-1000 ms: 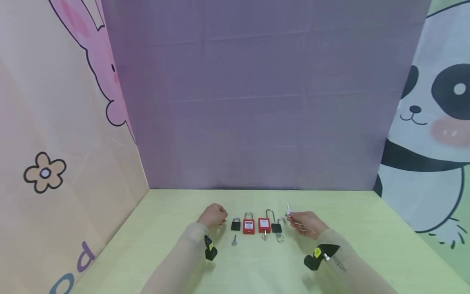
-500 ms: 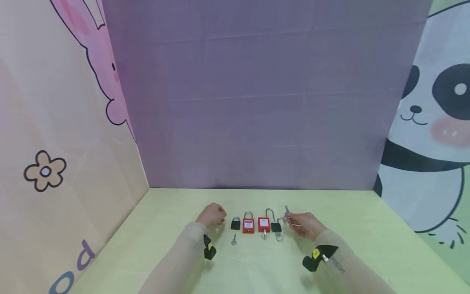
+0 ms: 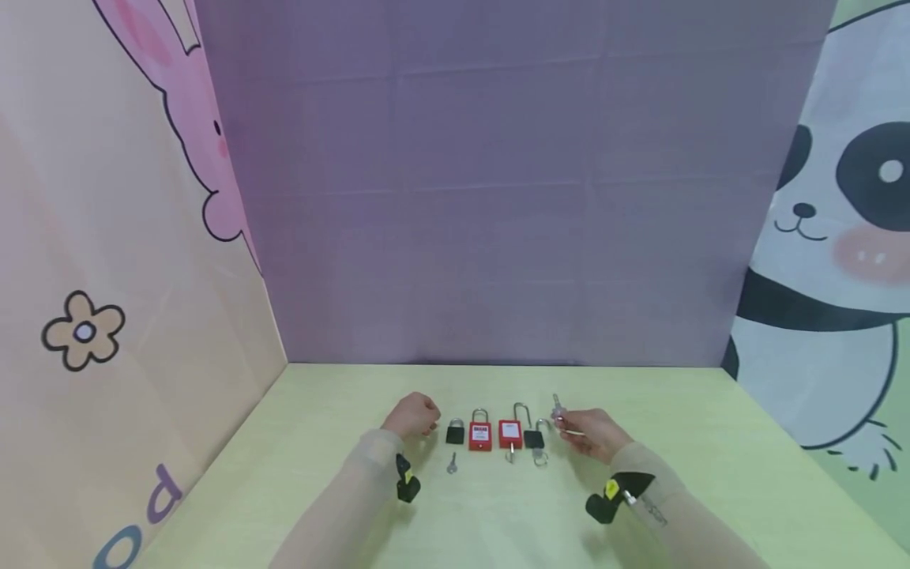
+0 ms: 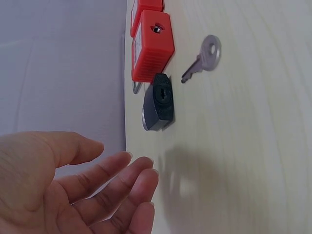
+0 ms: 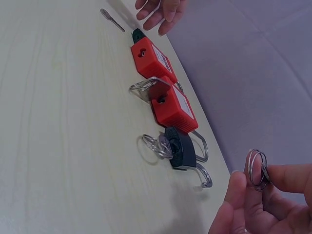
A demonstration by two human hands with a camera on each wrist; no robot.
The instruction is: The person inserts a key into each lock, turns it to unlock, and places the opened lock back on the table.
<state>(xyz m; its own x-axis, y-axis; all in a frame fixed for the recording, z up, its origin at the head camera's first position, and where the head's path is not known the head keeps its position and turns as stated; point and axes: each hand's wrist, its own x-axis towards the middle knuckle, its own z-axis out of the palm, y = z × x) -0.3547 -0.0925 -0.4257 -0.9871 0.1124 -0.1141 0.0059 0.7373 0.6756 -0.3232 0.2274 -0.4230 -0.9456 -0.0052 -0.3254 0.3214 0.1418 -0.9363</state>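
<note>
Thumb and fingertips of my right hand (image 3: 596, 434) pinch a silver key (image 3: 558, 406) on a key ring (image 5: 251, 170), raised beside the padlock row's right end. My left hand (image 3: 411, 416), fingers loosely bent and holding nothing, hovers left of a closed black padlock (image 4: 160, 105). Below that padlock a loose key (image 4: 209, 52) lies flat on the table. Further right come a closed red padlock (image 3: 480, 437) and a red padlock (image 3: 509, 434) with its shackle up and a key in it. An open black padlock (image 5: 182, 148), keyed and ringed, lies nearest my right hand.
The padlocks lie in a row on the pale wood-grain table (image 3: 498, 521). A purple-grey cloth wall (image 3: 498, 197) rises at the table's far edge, with cartoon-printed sheets on both sides. Each sleeve carries a black wrist camera (image 3: 407, 480).
The key in my right hand tipped down slightly and came back up as the fingers shifted on it. The right hand moved a little leftward; the left hand and the padlocks stayed put.
</note>
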